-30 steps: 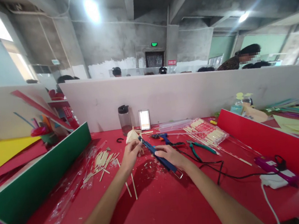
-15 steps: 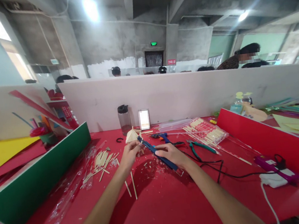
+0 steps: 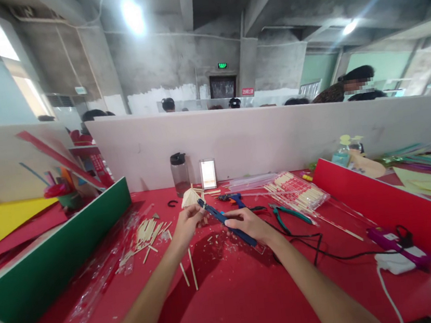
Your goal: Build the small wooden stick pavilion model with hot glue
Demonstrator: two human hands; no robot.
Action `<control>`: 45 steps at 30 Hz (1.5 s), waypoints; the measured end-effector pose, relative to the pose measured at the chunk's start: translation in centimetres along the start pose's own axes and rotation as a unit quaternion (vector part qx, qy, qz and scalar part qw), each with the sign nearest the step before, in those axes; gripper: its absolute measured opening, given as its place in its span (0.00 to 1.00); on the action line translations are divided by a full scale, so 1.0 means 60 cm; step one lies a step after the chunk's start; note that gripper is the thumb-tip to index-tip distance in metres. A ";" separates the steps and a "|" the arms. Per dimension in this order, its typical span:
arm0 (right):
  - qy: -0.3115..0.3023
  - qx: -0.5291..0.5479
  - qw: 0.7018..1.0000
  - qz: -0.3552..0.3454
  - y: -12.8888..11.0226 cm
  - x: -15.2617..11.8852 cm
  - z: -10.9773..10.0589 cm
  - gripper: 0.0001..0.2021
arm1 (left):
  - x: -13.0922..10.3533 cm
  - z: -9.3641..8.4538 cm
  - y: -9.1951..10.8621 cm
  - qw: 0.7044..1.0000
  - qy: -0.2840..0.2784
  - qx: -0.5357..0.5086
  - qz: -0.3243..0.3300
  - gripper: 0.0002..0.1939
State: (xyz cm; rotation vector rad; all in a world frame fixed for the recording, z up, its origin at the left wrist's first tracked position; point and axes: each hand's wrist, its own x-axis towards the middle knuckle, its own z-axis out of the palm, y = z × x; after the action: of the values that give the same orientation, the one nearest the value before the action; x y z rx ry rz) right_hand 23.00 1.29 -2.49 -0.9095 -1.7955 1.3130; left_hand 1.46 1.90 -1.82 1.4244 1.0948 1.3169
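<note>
Our right hand curled round blue-handled tool, left hand pinched near its tip, hold unclear, sticks further left

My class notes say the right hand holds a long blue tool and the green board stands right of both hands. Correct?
Not quite: the head view shows the green board left of both the left hand and the right hand. The right hand does hold a long blue tool.

The right hand grips a blue tool; the left hand is at its tip. Sticks, green pliers and a glue gun lie on the red worktop.
</note>
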 end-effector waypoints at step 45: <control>-0.045 -0.193 0.980 -0.018 0.023 0.004 -0.026 0.19 | 0.001 -0.032 0.012 0.917 -0.106 0.327 0.203 0.11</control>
State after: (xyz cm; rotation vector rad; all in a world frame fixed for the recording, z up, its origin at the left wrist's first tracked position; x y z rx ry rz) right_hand 24.40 2.51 -3.44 -1.0275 -2.1722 1.0120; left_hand -0.41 1.87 -1.00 2.3376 1.1860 1.0616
